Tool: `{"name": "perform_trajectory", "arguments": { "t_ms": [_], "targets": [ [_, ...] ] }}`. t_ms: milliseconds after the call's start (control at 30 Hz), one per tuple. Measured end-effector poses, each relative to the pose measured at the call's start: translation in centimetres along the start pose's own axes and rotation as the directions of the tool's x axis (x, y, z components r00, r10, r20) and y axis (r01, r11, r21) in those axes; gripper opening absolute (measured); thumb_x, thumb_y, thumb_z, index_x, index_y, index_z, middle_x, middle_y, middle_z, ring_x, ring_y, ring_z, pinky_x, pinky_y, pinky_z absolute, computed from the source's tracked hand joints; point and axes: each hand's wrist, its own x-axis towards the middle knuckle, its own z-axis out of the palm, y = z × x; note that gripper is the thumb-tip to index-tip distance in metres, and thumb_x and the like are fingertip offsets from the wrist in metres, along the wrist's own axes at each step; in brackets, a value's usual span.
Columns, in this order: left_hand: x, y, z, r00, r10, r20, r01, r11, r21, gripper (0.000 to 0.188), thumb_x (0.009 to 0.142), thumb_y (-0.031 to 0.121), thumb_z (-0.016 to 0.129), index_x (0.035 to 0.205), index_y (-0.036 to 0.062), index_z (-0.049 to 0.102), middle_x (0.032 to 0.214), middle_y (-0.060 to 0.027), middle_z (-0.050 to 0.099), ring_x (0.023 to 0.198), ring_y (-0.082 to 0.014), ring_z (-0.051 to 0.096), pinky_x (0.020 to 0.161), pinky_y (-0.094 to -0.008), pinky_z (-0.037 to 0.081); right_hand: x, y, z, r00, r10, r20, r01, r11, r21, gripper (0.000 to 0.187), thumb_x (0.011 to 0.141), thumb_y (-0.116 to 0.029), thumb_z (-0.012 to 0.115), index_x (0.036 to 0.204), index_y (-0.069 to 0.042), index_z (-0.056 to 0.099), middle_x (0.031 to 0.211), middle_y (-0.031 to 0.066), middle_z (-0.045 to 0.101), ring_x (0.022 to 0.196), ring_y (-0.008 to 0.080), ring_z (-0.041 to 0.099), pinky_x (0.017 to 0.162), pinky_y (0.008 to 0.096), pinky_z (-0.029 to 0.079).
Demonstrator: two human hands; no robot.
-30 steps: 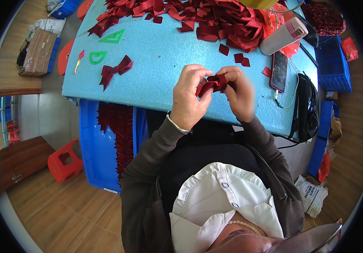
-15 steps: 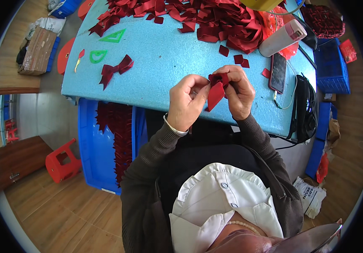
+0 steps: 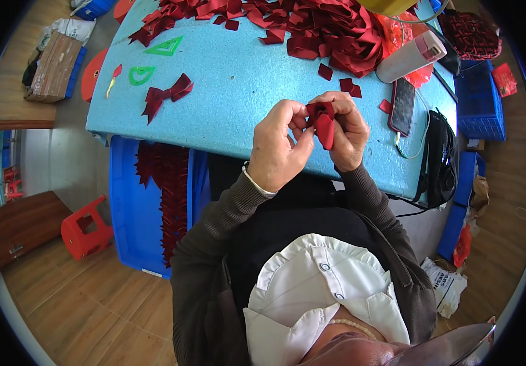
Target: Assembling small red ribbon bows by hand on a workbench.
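A folded piece of dark red ribbon (image 3: 324, 128) is held up over the near edge of the blue table (image 3: 226, 116). My right hand (image 3: 349, 131) pinches it from the right, fingers curled round its upper part. From the left, my left hand (image 3: 282, 143) closes its thumb and fingertips on the ribbon's left edge; where they meet it is partly hidden. One ribbon end hangs down between the hands. A tied red bow (image 3: 166, 97) lies on the table to the left.
A heap of red ribbon pieces (image 3: 336, 36) covers the far table. At right are a pale bottle (image 3: 410, 56), a phone (image 3: 402, 107) on a cable and a black bag (image 3: 440, 158). Green set square (image 3: 165, 46) lies far left; a blue crate (image 3: 135, 207) with ribbons stands below.
My left hand has shifted slightly right, its fingers now curled closer to the ribbon. The hanging ribbon end has turned and swung a little to the right. The view has shifted slightly.
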Motion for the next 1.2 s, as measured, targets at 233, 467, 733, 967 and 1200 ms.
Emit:
{"name": "perform_trajectory", "arguments": {
  "t_ms": [233,467,733,967,1200],
  "targets": [
    [-0.3,-0.9,0.5,0.993,0.110,-0.047,-0.096,0.968,0.231,0.018,0.077,-0.004,0.067,0.090,0.0003,0.055,0.080,-0.0064,0.060,0.065,-0.0111,0.061,0.049,-0.0230,0.047,-0.5,0.3,-0.1,0.999,0.039,-0.009,-0.039,0.999,0.032,0.011,0.088,0.003,0.052,0.098,0.003,0.056,0.110,0.0144,0.056,0.099,0.0220,0.059,0.088,0.0349,0.048],
    [0.2,-1.0,1.5,0.985,0.165,-0.056,-0.136,0.929,0.344,0.016,0.078,-0.004,0.067,0.086,-0.0002,0.054,0.079,-0.0088,0.059,0.064,-0.0152,0.062,0.049,-0.0269,0.048,-0.4,0.4,-1.1,0.999,0.042,-0.011,-0.042,0.998,-0.047,0.012,0.087,0.005,0.050,0.098,0.004,0.056,0.111,0.0137,0.055,0.101,0.0207,0.057,0.090,0.0338,0.047],
    [0.8,-0.7,1.3,0.986,0.135,-0.096,-0.118,0.980,0.163,0.013,0.081,-0.003,0.063,0.087,0.0002,0.052,0.079,-0.0086,0.057,0.063,-0.0143,0.057,0.056,-0.0268,0.047,0.8,-1.4,-0.5,0.995,0.102,-0.002,-0.101,0.994,0.042,0.014,0.084,0.008,0.049,0.095,0.004,0.055,0.112,0.0132,0.054,0.102,0.0205,0.057,0.091,0.0338,0.046],
    [1.2,-0.4,2.2,0.971,0.229,-0.063,-0.213,0.957,0.197,0.012,0.085,-0.004,0.057,0.092,0.0011,0.050,0.088,-0.0107,0.056,0.076,-0.0170,0.057,0.065,-0.0277,0.047,2.7,-3.4,-4.4,0.921,0.245,0.304,-0.194,0.963,-0.190,0.016,0.076,0.011,0.049,0.090,0.005,0.055,0.108,0.0113,0.054,0.094,0.0180,0.057,0.085,0.0309,0.047],
    [3.1,1.0,4.7,0.923,0.378,0.075,-0.383,0.922,0.063,0.011,0.088,-0.006,0.051,0.094,0.0015,0.046,0.096,-0.0124,0.058,0.090,-0.0214,0.056,0.080,-0.0307,0.046,5.2,-5.9,-7.6,0.852,0.335,0.402,-0.170,0.903,-0.394,0.013,0.071,0.009,0.046,0.083,0.007,0.051,0.098,0.0098,0.054,0.078,0.0155,0.048,0.068,0.0300,0.043]
  ]
}}
